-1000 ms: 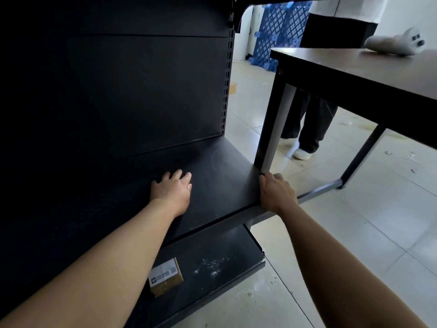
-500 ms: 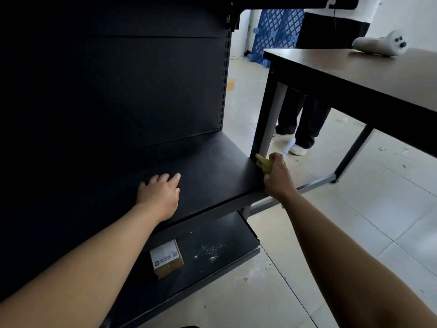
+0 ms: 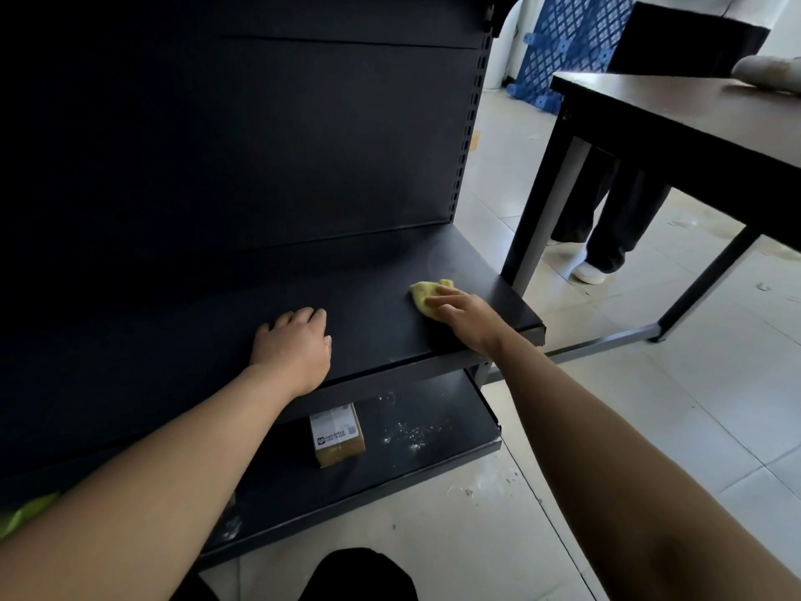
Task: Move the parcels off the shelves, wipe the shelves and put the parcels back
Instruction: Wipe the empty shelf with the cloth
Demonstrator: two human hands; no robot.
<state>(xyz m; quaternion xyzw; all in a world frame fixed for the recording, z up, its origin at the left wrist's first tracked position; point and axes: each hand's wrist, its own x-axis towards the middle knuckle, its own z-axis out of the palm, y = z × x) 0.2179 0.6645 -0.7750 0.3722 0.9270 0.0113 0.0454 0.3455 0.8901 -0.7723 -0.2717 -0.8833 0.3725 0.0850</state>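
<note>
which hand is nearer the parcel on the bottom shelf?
Left. The left hand rests on the upper shelf almost directly above the parcel; the right hand presses a yellow cloth farther right on that shelf.

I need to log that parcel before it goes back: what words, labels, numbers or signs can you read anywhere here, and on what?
Parcel on the bottom shelf, white label: a dark square logo, one line of small print and a QR code; the print is too small and blurred to read.
Middle shelf, yellow cloth, table: no text visible.
Nothing here can be quoted.
</note>
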